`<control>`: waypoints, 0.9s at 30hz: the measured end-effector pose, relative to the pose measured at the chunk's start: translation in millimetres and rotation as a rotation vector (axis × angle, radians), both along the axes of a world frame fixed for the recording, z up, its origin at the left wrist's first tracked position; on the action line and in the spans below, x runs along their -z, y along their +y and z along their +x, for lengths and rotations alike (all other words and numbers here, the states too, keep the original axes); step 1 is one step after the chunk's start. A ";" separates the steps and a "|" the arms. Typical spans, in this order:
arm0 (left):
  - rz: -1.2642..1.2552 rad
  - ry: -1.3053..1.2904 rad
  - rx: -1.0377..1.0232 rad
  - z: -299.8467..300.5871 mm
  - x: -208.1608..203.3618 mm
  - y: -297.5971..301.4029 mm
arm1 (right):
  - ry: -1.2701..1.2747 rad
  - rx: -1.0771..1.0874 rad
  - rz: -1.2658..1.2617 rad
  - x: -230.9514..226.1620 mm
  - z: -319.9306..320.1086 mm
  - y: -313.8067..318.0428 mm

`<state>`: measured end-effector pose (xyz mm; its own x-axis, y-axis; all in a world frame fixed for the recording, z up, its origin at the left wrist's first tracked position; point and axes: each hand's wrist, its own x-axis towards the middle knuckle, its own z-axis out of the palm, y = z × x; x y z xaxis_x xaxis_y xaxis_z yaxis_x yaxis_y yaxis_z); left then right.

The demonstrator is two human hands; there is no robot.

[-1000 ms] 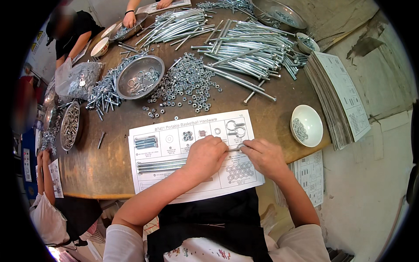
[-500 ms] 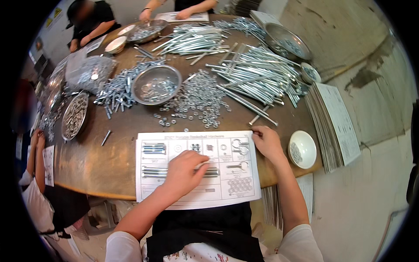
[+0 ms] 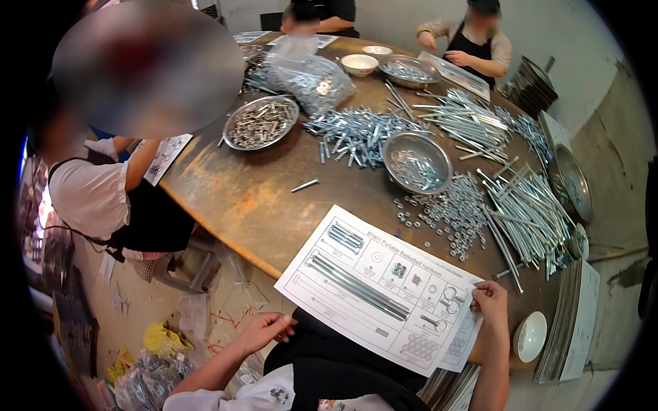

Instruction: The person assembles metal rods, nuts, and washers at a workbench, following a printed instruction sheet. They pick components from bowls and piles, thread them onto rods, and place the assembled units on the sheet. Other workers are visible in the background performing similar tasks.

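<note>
A white printed card (image 3: 356,322) with rows of bolts, rods, rings and nuts in boxes lies tilted at the table's near edge; I cannot tell whether these are pictures or real parts. At its right corner, my right hand (image 3: 489,303) pinches the edge between thumb and fingers. Part of another sheet (image 3: 455,351) shows beneath it. My left hand (image 3: 269,330) is off the card, to its lower left past the table edge, holding nothing, with its fingers loosely bent. Loose nuts (image 3: 449,212) lie just beyond the card.
A metal bowl (image 3: 404,181) of small parts, piled bolts (image 3: 363,133), long rods (image 3: 524,216) and an oval dish (image 3: 233,130) cover the wooden table (image 3: 219,198). One bolt (image 3: 305,185) lies alone. A white bowl (image 3: 530,337) and stacked cards (image 3: 572,322) stand right. Co-workers sit around.
The view has swung left. My left hand has come off the card to the lower left. My right hand now grips the card's right corner, and the card sits more slanted in view.
</note>
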<state>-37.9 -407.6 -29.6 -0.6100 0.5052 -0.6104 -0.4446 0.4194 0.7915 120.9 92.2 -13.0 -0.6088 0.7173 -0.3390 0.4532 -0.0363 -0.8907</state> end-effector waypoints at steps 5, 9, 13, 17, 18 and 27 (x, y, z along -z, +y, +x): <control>0.246 -0.131 -0.189 5.7 -2.8 -13.9 | 0.007 -0.078 -0.066 -10.9 -54.9 -43.1; 0.299 -0.120 -0.312 -13.9 -23.1 -35.4 | 0.040 -0.136 -0.106 -10.1 -98.7 -73.6; 0.362 -0.031 -0.444 -34.2 -22.0 -63.6 | 0.072 -0.245 -0.130 -10.2 -139.7 -110.5; 0.390 0.002 -0.610 -66.8 -20.1 -88.9 | 0.068 -0.342 -0.209 -20.2 -177.8 -149.5; 0.400 0.020 -0.634 -78.0 -19.3 -97.2 | 0.055 -0.383 -0.220 -25.9 -188.2 -159.9; 0.441 0.144 -0.807 -148.2 -15.7 -145.7 | 0.111 -0.549 -0.345 -29.7 -260.1 -227.8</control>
